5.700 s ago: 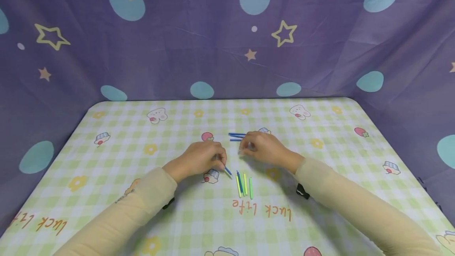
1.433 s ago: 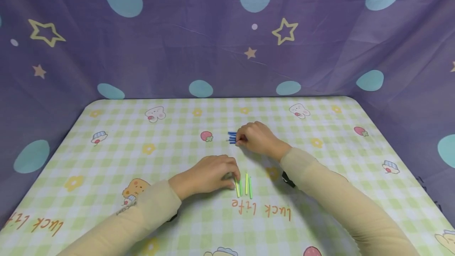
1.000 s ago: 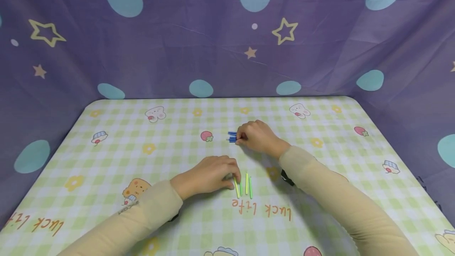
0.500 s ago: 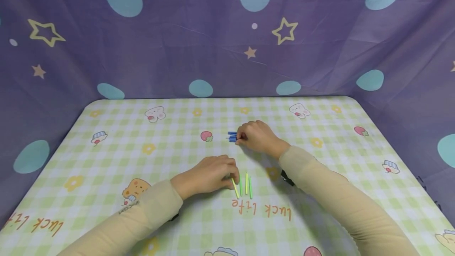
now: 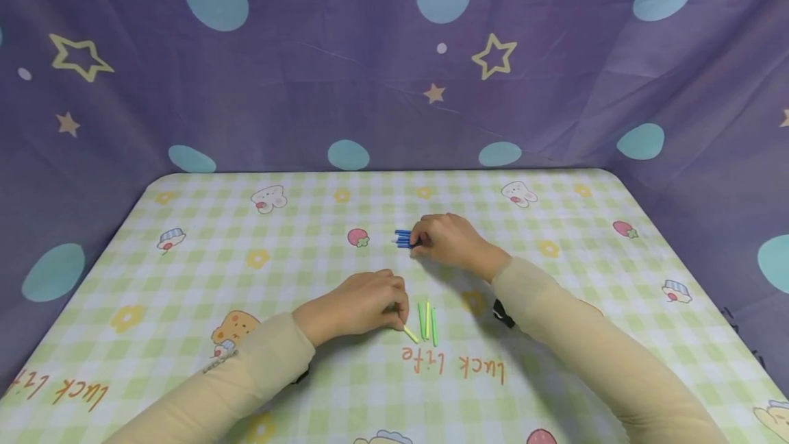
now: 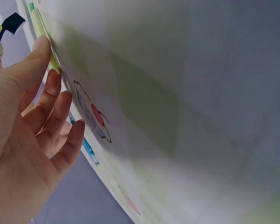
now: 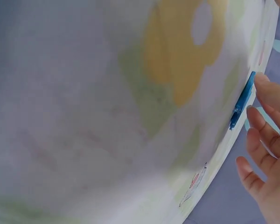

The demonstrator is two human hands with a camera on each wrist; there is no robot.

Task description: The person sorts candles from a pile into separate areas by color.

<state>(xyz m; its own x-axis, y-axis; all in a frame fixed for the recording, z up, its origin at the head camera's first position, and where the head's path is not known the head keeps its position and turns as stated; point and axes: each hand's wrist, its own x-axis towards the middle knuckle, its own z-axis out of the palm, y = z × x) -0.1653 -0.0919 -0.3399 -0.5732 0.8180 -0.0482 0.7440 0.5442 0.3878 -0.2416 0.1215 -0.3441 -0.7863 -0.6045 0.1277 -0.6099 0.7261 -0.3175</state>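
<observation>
In the head view my left hand [image 5: 357, 303] pinches a thin yellow candle [image 5: 411, 334] near one end; its other end slants toward the lower right. The left wrist view shows that yellow candle [image 6: 53, 63] at the thumb and index fingertip. Beside it lie two green candles [image 5: 434, 327] with another yellow candle [image 5: 427, 321] between them, roughly parallel. Farther back, my right hand [image 5: 456, 242] grips the right ends of a bundle of blue candles [image 5: 403, 238], hiding those ends. Thumb and fingers sit against the blue candles [image 7: 242, 100] in the right wrist view.
A green-and-white checked cloth [image 5: 308, 225] printed with strawberries, flowers and bears covers the table. Behind its far edge hangs a purple curtain [image 5: 345, 74] with stars and blue ovals.
The left hand, which held a blue candle several seconds ago, now has a yellow one, tilted away from the green ones. The blue candles have come together at the right hand, which has barely moved lately.
</observation>
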